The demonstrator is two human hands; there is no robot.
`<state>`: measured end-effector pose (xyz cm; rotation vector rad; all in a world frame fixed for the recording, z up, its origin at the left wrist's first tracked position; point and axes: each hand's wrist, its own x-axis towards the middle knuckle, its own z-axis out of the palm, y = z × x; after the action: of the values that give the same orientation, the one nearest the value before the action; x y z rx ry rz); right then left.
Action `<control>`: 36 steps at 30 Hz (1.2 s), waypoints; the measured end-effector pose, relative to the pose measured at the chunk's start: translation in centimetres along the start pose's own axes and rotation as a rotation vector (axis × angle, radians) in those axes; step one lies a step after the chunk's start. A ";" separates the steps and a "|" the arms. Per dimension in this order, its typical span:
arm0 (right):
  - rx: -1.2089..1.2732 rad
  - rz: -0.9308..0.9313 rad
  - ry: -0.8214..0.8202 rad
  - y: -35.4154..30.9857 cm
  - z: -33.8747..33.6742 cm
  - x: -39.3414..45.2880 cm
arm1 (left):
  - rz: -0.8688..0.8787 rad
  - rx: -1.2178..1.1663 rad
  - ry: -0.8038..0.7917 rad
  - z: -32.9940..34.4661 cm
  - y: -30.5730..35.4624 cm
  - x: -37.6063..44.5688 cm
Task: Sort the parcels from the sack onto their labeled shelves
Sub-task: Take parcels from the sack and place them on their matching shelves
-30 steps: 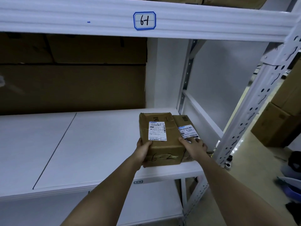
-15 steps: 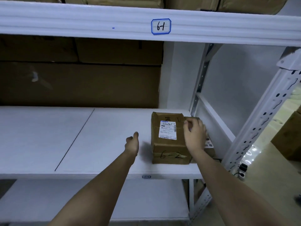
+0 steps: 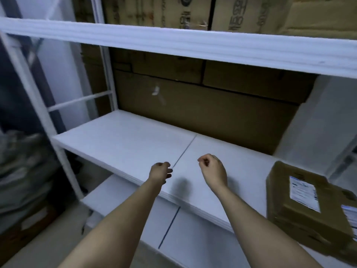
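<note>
Above the white shelf board (image 3: 123, 140), near its front edge: left hand (image 3: 160, 172) and right hand (image 3: 212, 171), side by side and apart from each other, both raised clear of the board. Left hand: fingers loosely curled inward, nothing held, thumb close to the fingertips. Right hand: fingers likewise curled loosely toward the palm, nothing between them. Both bare forearms stretched forward from the bottom of the view, across the board's front edge.

On the same shelf board, at its right end, well right of the right hand: a brown taped parcel (image 3: 293, 206), lying flat with a white printed label (image 3: 304, 192) facing up. Just right of that parcel, touching or nearly so, part of a second parcel (image 3: 349, 200) with a label of its own, mostly cut off by the picture's edge. Neither hand touching either parcel.

Behind the shelf board, large brown cartons (image 3: 202, 113) filling the back. Above it, a white shelf beam (image 3: 173, 43), more cartons standing on top. Below it, a lower white board (image 3: 123, 198) with a dark seam. Left of the shelf board, past the white upright (image 3: 34, 97), a grey crumpled sack (image 3: 21, 167), blurred.
</note>
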<state>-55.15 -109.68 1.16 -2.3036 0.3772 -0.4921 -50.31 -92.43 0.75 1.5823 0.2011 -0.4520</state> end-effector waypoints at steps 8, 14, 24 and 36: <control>-0.032 -0.005 -0.476 -16.6 20.7 0.9 | -0.009 -0.047 0.225 -24.7 0.8 2.8; -0.077 -0.137 -0.730 -29.0 34.6 -0.8 | -0.005 -0.174 0.420 -41.8 1.1 2.5; -0.082 -0.281 -0.996 -42.5 52.9 0.0 | -0.086 -0.248 0.633 -61.8 -0.6 5.6; -0.138 -0.292 -1.061 -54.5 72.6 9.6 | -0.184 -0.105 0.736 -78.2 5.2 19.3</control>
<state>-7.12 -32.27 -4.85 -2.3968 -0.4579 0.6558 -18.17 -18.41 -1.81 1.5734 0.9205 0.0233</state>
